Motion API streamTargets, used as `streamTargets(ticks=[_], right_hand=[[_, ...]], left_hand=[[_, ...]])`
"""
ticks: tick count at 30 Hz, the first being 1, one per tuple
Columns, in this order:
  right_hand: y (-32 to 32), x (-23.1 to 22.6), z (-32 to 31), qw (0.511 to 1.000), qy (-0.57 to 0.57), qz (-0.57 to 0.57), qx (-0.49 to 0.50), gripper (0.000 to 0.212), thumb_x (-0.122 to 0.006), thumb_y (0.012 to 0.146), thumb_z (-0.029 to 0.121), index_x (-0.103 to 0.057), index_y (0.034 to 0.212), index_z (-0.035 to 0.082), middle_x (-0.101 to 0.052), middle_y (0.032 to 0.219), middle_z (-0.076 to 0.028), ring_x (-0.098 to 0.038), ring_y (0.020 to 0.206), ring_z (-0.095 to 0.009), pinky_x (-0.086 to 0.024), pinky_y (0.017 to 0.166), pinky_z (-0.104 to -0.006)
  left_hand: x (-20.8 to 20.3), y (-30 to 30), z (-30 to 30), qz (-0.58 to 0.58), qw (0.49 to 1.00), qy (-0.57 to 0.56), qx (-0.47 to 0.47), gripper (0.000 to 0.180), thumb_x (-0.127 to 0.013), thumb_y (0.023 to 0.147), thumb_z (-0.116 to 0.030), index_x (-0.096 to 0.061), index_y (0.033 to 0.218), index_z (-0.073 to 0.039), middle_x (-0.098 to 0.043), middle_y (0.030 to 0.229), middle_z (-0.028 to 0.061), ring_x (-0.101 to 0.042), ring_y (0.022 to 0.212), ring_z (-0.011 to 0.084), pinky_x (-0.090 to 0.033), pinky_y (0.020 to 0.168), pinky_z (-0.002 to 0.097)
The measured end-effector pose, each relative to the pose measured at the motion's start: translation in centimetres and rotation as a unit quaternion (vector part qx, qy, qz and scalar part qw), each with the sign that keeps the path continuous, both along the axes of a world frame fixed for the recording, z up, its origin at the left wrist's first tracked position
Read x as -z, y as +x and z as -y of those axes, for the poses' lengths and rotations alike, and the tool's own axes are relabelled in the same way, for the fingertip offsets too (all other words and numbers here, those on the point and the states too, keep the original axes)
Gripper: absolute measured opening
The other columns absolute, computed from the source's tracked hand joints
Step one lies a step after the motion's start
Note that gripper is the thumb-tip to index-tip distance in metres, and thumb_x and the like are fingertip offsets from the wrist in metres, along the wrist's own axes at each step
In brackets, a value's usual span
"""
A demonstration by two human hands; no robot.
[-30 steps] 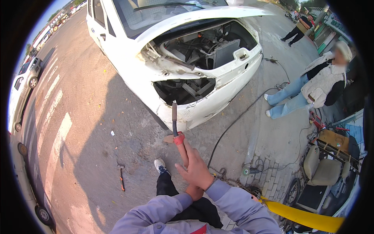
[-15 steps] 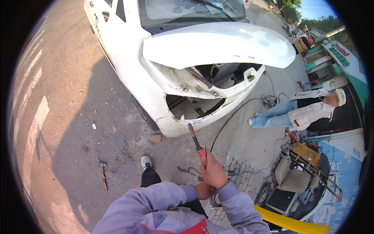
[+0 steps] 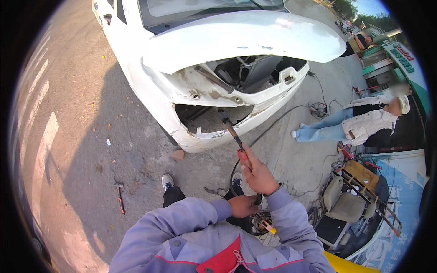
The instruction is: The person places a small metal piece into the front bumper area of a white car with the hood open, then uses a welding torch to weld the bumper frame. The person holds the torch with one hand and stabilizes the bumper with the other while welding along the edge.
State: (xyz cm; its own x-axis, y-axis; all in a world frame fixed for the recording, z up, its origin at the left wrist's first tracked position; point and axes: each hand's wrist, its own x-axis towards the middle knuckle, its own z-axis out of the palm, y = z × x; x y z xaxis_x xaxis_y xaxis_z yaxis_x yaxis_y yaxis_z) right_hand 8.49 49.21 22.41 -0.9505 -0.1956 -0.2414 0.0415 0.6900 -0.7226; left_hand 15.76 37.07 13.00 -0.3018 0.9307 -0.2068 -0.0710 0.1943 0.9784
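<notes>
My right hand (image 3: 260,175) grips a welding torch (image 3: 233,132) by its red handle. The torch's tube points away from me, its tip seen over the opening in the front panel (image 3: 211,142) of a white car (image 3: 168,109); I cannot tell whether it touches. My left hand (image 3: 244,206) is closed below the right one, on a dark cable (image 3: 234,179); its fingers are partly hidden. The car's front is stripped: edges are torn around the opening, and the white hood (image 3: 246,38) is raised a little over the engine bay.
A hammer (image 3: 120,199) and a brick piece (image 3: 178,154) lie on the ground. The cable runs right toward a tangle of cords (image 3: 318,109). A person (image 3: 364,120) stands at right, near a removed car seat (image 3: 343,207) and metal frames. Another person (image 3: 362,42) is farther back.
The torch tip has moved from the panel's lower edge up over the opening. My right hand has shifted right and slightly up; my left hand now shows more, slightly higher. My view has shifted.
</notes>
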Motion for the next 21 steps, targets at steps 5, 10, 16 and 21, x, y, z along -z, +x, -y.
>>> streamTargets(ticks=[5, 10, 16, 21], right_hand=[[-3.8, -4.2, -10.6, 0.988, -0.126, 0.086, 0.021, 0.076, -0.052, 0.105, 0.004, -0.016, 0.170, 0.019, -0.067, 0.116, -0.012, -0.061, 0.063, -0.013, -0.055, 0.058, -0.0309], [-8.9, -7.0, -20.5, 0.970, -0.229, 0.071, 0.042, 0.073, -0.051, 0.107, 0.009, -0.015, 0.170, 0.022, -0.063, 0.114, -0.014, -0.060, 0.060, -0.013, -0.054, 0.052, -0.0292], [-20.4, -8.1, -25.7, 0.960, -0.217, 0.174, -0.008, 0.070, -0.050, 0.110, 0.018, -0.015, 0.170, 0.028, -0.061, 0.117, -0.019, -0.058, 0.056, -0.016, -0.055, 0.050, -0.0324], [-30.7, -7.3, -25.4, 0.963, -0.123, 0.212, -0.108, 0.071, -0.053, 0.109, 0.023, -0.015, 0.170, 0.027, -0.069, 0.106, -0.017, -0.057, 0.056, -0.016, -0.054, 0.049, -0.0338]], left_hand=[[0.4, -2.3, -9.8, -0.025, 0.996, 0.048, -0.072, 0.052, -0.062, 0.103, -0.045, -0.058, 0.130, -0.001, -0.068, 0.119, 0.0236, -0.068, 0.111, 0.0385, -0.051, 0.097, 0.0481], [5.9, -4.4, -21.2, -0.013, 0.997, -0.064, -0.051, 0.052, -0.067, 0.098, -0.051, -0.068, 0.118, -0.003, -0.072, 0.109, 0.0216, -0.069, 0.107, 0.0378, -0.052, 0.094, 0.0443], [12.6, -3.2, -22.9, 0.010, 0.958, -0.194, -0.209, 0.052, -0.068, 0.096, -0.055, -0.071, 0.115, -0.006, -0.072, 0.115, 0.0216, -0.069, 0.109, 0.0392, -0.052, 0.095, 0.0466], [13.4, -6.4, -23.2, -0.003, 0.914, -0.212, -0.346, 0.049, -0.066, 0.097, -0.053, -0.071, 0.109, -0.006, -0.073, 0.105, 0.0219, -0.070, 0.102, 0.0426, -0.054, 0.090, 0.0485]])
